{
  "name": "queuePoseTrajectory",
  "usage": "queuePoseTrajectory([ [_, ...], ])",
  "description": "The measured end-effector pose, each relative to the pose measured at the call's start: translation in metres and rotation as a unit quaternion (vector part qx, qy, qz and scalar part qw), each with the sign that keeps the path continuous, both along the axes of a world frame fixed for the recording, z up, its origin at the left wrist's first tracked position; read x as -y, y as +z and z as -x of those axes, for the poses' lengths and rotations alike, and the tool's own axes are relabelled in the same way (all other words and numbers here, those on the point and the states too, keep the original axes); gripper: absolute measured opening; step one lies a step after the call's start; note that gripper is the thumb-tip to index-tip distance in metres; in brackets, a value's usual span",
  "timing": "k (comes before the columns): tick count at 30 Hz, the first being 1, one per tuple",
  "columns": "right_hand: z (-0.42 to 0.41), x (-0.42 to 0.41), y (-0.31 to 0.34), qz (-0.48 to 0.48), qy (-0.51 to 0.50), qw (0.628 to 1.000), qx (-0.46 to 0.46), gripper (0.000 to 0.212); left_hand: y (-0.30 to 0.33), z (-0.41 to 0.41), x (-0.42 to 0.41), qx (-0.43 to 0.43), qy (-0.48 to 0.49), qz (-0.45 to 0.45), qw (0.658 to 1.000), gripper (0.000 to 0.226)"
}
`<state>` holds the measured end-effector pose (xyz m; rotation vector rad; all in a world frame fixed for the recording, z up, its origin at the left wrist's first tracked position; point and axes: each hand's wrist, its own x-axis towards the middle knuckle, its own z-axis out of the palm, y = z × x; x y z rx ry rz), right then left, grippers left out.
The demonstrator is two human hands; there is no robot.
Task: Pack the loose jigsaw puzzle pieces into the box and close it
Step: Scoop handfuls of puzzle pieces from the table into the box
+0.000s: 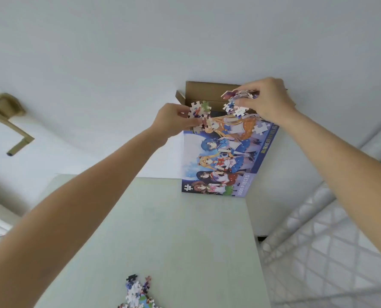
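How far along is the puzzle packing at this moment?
Midway. The box stands at the table's far edge with its cardboard flap open, so closing is not yet done. In hand: the left hand and the right hand each grip a bunch of pieces at the opening. Left: a pile of loose pieces on the table's near edge. What is already inside is hidden.

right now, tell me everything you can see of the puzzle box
The puzzle box is a cardboard carton with a printed cover of cartoon girls on blue, marked 1000 PIECES. It stands at the far end of the pale table, against the wall. Its top end is open, with brown flaps turned up. The left hand and right hand hold puzzle pieces at the opening; one loose piece lies against the cover.
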<state>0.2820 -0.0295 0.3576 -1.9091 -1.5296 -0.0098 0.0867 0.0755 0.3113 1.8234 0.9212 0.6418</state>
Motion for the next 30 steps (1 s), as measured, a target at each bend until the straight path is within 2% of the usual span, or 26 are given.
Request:
queuePoseTrajectory([
  [3, -0.023, -0.025, 0.000, -0.021, -0.010, 0.999, 0.027, 0.034, 0.018, -0.029, -0.026, 0.025, -0.003, -0.007, 1.000, 0.027],
  [5, -0.033, -0.036, -0.006, -0.019, 0.001, 0.996, 0.083, 0.030, 0.023, -0.047, -0.039, 0.022, -0.004, -0.024, 0.999, 0.032],
  [8, -0.041, -0.045, -0.019, -0.005, 0.072, 0.977, 0.202, 0.026, 0.021, -0.066, -0.053, -0.051, 0.019, -0.139, 0.989, 0.035],
  [11, -0.046, -0.048, -0.030, 0.027, 0.126, 0.940, 0.317, 0.028, 0.015, -0.074, -0.059, -0.113, 0.007, -0.274, 0.955, 0.018],
  [13, -0.051, -0.051, -0.033, 0.054, 0.132, 0.923, 0.357, 0.029, 0.010, -0.077, -0.062, -0.152, -0.003, -0.333, 0.931, 0.022],
  [16, -0.052, -0.055, -0.031, 0.108, 0.132, 0.913, 0.371, 0.028, 0.007, -0.079, -0.065, -0.216, -0.040, -0.389, 0.894, 0.027],
  [18, -0.052, -0.057, -0.029, 0.134, 0.132, 0.914, 0.358, 0.027, 0.006, -0.079, -0.066, -0.234, -0.058, -0.399, 0.884, 0.024],
  [23, -0.052, -0.061, -0.029, 0.125, 0.125, 0.948, 0.263, 0.022, 0.007, -0.072, -0.065, -0.176, -0.060, -0.347, 0.919, 0.020],
  [30, -0.046, -0.067, -0.021, 0.133, 0.139, 0.955, 0.225, 0.020, 0.007, -0.063, -0.061, -0.138, -0.065, -0.325, 0.933, 0.013],
])
